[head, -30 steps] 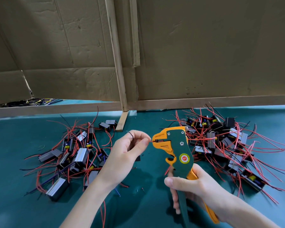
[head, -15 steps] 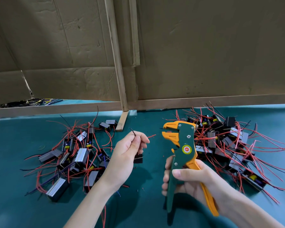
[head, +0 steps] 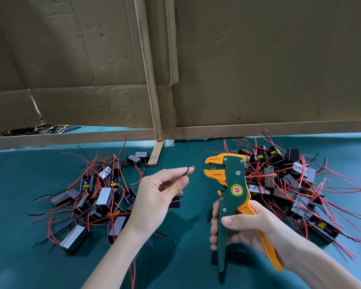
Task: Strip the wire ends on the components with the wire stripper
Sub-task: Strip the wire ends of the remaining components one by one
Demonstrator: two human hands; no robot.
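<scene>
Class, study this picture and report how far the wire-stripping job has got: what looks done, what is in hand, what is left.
Done: red insulation scraps on the mat suggest some stripping; whether the left pile or right pile is finished is unclear. In hand: the left hand pinches one component's wires beside the open-jawed wire stripper gripped by the right hand. Left: these wires, probably more components.

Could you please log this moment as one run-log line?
left hand pinches component wires | right hand grips wire stripper, jaws open | component wires outside jaws
</scene>
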